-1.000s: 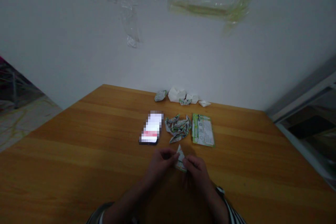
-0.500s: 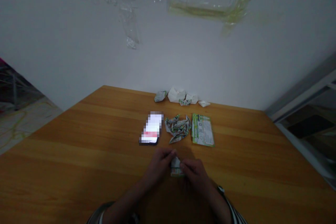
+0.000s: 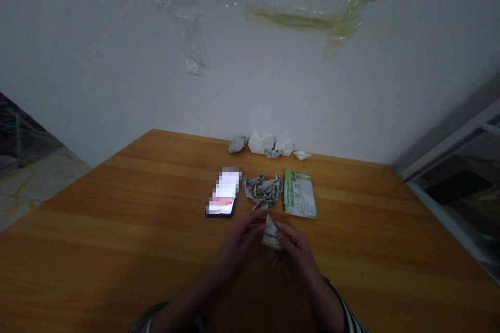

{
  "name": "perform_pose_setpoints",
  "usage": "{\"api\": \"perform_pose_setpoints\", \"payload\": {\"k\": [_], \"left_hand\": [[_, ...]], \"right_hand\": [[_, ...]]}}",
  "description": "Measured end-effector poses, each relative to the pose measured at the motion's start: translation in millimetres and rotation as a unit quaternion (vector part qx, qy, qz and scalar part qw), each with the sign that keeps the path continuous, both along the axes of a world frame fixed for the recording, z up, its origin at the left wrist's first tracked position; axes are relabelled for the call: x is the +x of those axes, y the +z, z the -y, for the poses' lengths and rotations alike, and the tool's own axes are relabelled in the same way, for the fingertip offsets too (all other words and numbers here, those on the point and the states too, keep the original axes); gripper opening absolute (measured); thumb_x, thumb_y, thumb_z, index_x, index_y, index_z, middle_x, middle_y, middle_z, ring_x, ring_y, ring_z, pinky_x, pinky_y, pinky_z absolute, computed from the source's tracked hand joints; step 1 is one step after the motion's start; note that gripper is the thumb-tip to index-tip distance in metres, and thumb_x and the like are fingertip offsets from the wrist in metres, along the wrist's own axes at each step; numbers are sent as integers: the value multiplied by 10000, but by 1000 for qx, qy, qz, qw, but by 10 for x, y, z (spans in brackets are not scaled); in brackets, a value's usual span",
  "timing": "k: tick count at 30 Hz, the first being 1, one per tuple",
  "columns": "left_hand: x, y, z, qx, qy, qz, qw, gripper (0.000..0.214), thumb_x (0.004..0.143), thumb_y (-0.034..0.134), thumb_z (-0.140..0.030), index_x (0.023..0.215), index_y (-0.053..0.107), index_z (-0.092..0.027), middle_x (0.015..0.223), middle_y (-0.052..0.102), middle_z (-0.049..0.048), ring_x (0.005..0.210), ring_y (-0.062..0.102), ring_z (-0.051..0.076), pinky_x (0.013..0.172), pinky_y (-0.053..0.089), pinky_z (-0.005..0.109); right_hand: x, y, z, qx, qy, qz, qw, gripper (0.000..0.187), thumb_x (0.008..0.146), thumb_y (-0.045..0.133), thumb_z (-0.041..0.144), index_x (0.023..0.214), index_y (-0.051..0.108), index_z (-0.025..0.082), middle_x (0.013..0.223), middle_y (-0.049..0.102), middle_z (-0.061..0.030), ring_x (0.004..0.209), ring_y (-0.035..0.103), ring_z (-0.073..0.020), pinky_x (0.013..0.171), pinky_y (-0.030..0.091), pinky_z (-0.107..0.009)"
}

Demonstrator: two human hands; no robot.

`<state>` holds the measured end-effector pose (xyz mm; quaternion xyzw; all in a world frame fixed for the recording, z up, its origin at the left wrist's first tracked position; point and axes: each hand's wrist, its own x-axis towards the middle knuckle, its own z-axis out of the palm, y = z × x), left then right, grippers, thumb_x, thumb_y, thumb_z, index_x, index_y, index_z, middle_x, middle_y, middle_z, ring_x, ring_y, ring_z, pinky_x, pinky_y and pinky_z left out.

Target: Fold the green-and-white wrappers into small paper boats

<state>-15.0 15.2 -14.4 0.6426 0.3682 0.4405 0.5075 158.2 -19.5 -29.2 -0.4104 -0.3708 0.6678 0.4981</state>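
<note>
A small folded piece of printed paper [image 3: 270, 234], pale with a pointed top and a green edge, is raised above the table in front of me. My right hand [image 3: 294, 243] pinches its right side between thumb and fingers. My left hand [image 3: 242, 234] is at the paper's left, fingers stretched out and apart, their tips close to its top; whether they touch it I cannot tell. Just beyond the hands lies a crumpled printed sheet [image 3: 264, 189]. To its right is a flat green-and-white printed packet [image 3: 300, 195].
A phone [image 3: 224, 192] with a lit, blurred screen lies left of the crumpled sheet. Along the wall sit a folded printed paper piece [image 3: 236, 144], white crumpled paper [image 3: 261, 142] and a small white folded piece [image 3: 301, 155]. The wooden table [image 3: 117, 208] meets a taped white wall [image 3: 234, 88].
The folded paper has risen and moved slightly right with my right hand. My left fingers, pinching its upper left corner before, have loosened and straightened.
</note>
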Motion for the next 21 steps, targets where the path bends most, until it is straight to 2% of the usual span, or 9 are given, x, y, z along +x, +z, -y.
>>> {"api": "perform_pose_setpoints", "payload": {"k": [3,5,6,9,12,15,18,19,21], "left_hand": [[-58,14,-52,89,-38,-23,995,301,938,470,-255,1178,652,-262,1314,581,98,1233,513,270,1050,384,459],[-61,9,-54,125,-45,-34,991,324,920,507,-241,1218,629,-276,1388,489,107,1244,493,274,1045,390,460],[-52,2,-44,136,-44,-43,989,329,900,545,-231,1212,634,-283,1384,471,108,1219,508,271,1018,421,444],[-16,-13,1,156,-21,-82,984,292,849,617,-192,1109,696,-299,1268,513,88,1038,587,227,873,513,369],[-7,8,36,178,27,-106,978,200,847,614,-196,964,751,-284,1163,555,75,924,594,199,791,524,330],[-26,45,59,194,86,-124,969,181,853,594,-203,869,766,-257,1045,579,77,890,589,201,757,511,309],[-42,50,90,181,121,-147,965,164,844,596,-206,848,758,-231,858,605,61,768,594,189,665,490,271],[-42,45,105,162,117,-154,968,158,844,595,-208,848,752,-225,804,621,52,726,600,184,641,482,259],[-33,32,137,116,98,-163,975,158,849,584,-201,839,740,-221,722,662,32,650,616,170,600,465,237]], "right_hand": [[37,52,16,-16,-27,-59,998,418,810,676,321,1207,642,192,856,748,-65,424,605,-94,376,455,-173],[59,72,22,-23,-40,-77,996,421,807,674,291,1219,637,211,1042,721,-79,436,597,-68,380,458,-162],[63,72,24,-26,-44,-83,995,414,802,678,287,1208,646,209,1072,712,-81,439,592,-62,382,457,-158],[37,47,34,-38,-43,-94,994,367,771,706,291,1119,700,176,961,739,-79,447,587,-71,376,441,-150],[-32,35,55,-45,-35,-103,993,314,755,725,334,1018,745,164,853,752,-77,464,603,-97,388,439,-166],[-84,65,68,-20,-18,-114,993,395,773,680,502,986,759,179,877,761,-103,640,690,-180,577,540,-270],[-83,101,52,52,24,-76,996,571,643,736,617,1042,745,209,998,755,-121,882,711,-270,838,523,-397],[-75,106,44,70,25,-44,996,567,613,768,595,1037,747,219,1000,758,-116,899,710,-281,859,516,-410],[-65,105,34,84,-11,37,996,424,644,789,503,965,771,227,930,777,-97,861,721,-274,831,531,-399]]}}
